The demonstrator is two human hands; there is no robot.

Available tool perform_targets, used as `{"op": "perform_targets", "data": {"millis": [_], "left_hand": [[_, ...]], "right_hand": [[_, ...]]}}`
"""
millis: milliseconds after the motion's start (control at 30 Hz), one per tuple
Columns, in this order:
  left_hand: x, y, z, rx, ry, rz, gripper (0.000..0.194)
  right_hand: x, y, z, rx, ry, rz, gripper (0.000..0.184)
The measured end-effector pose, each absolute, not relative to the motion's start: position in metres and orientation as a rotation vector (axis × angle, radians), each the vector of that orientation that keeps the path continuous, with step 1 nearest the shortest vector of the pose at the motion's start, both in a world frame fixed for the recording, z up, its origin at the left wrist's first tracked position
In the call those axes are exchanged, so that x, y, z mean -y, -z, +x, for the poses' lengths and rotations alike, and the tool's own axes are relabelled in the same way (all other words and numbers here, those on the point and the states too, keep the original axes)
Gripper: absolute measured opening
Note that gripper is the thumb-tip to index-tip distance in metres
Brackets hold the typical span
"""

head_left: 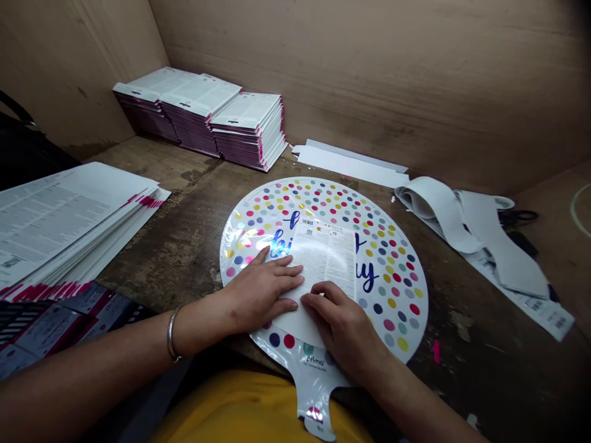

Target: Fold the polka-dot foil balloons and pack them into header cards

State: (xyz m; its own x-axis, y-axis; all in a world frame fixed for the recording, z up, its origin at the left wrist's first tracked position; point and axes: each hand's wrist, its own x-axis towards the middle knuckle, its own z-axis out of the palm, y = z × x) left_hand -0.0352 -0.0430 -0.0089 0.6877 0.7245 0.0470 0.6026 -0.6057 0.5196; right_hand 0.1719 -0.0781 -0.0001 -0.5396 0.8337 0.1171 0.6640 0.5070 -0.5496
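Note:
A flat, round foil balloon (392, 271) with coloured dots and blue lettering lies on the table before me, its neck pointing toward my body. On top of it rests a white printed card envelope (318, 252), slightly tilted. My left hand (263, 292) lies flat with fingers spread across the envelope's left side and the balloon. At the envelope's lower middle, the thumb and forefinger of my right hand (339, 320) are pinched together; what they hold, if anything, is hidden. A metal bangle (173, 335) circles my left wrist.
Stacks of printed envelopes (198, 98) stand along the back partition. A larger pile of envelopes (69, 209) sits at left, above dark printed packs (60, 326). White strips (351, 163) lie behind the balloon; rolls of labels (489, 234) and scissors (521, 216) are at right.

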Motion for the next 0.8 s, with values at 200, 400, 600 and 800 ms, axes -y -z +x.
{"op": "perform_targets", "data": {"millis": [200,400,600,800], "left_hand": [[0.043,0.008,-0.036,-1.004,-0.356,2.435,0.042],[0.043,0.007,-0.035,-1.030,-0.348,2.430,0.042],[0.042,0.005,-0.036,-1.007,-0.340,2.440,0.042],[0.041,0.007,-0.037,-0.990,-0.353,2.446,0.043]], "right_hand": [[0.074,-0.002,0.177,2.362,-0.696,-1.225,0.020],[0.076,0.000,0.179,2.467,-0.631,-1.165,0.021],[0.071,-0.010,0.186,2.461,-0.732,-1.195,0.019],[0.052,-0.013,0.174,2.562,-0.738,-1.084,0.015]]}}
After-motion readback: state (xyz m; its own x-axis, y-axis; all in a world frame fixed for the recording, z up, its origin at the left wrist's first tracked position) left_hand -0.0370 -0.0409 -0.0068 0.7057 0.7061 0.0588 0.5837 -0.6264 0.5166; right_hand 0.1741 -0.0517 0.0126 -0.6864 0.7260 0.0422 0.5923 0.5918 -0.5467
